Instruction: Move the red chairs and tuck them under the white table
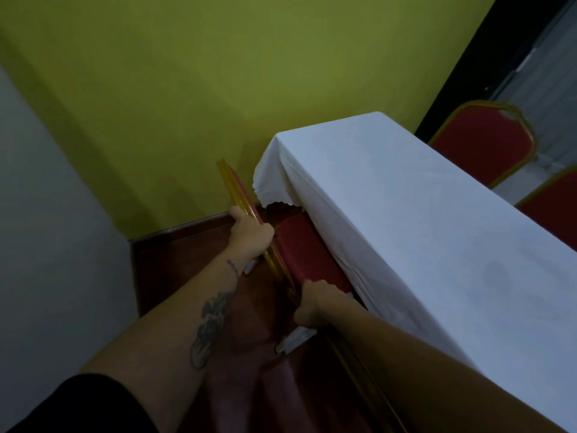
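A red chair (299, 248) with a gold frame stands at the near long side of the white-clothed table (406, 214), its seat partly under the cloth's hanging edge. My left hand (249, 234) grips the top rail of its gold backrest from the outside. My right hand (313, 303) holds the near end of the same backrest, close to the seat. Two more red chairs, one (484, 142) behind the other (552, 210), stand on the table's far side, partly hidden by the tabletop.
A green wall (187, 89) runs behind the table's far end, and a pale wall (46, 229) closes the left side. The floor (187, 276) is dark red. Another gold-framed chair's edge (359, 367) lies below my right arm. A dark doorway (487, 51) is at the upper right.
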Demonstrator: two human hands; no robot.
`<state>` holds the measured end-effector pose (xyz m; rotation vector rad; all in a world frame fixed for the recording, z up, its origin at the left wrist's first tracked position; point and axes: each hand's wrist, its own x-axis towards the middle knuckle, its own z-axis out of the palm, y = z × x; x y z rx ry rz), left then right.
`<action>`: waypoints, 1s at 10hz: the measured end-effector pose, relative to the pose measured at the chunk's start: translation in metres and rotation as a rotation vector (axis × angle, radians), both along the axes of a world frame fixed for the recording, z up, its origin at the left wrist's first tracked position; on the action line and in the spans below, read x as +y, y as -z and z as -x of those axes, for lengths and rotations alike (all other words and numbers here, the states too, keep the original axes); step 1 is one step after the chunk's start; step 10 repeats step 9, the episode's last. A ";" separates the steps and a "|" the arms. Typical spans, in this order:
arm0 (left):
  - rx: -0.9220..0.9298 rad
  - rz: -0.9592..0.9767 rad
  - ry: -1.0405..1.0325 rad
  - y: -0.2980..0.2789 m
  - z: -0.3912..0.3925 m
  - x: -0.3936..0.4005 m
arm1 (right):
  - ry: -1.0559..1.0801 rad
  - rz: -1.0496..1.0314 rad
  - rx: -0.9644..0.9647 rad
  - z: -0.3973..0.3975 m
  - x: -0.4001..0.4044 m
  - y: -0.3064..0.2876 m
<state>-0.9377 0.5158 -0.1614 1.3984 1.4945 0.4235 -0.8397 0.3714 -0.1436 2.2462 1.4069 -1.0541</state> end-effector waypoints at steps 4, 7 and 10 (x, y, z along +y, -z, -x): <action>0.038 -0.005 0.032 -0.006 -0.020 0.017 | 0.063 -0.219 0.061 -0.020 -0.001 0.006; 0.442 -0.228 0.102 -0.051 -0.032 -0.029 | 0.189 -0.442 -0.041 -0.087 -0.021 -0.060; 0.484 -0.558 0.391 -0.155 -0.092 -0.074 | 0.200 -0.625 -0.215 -0.153 -0.049 -0.154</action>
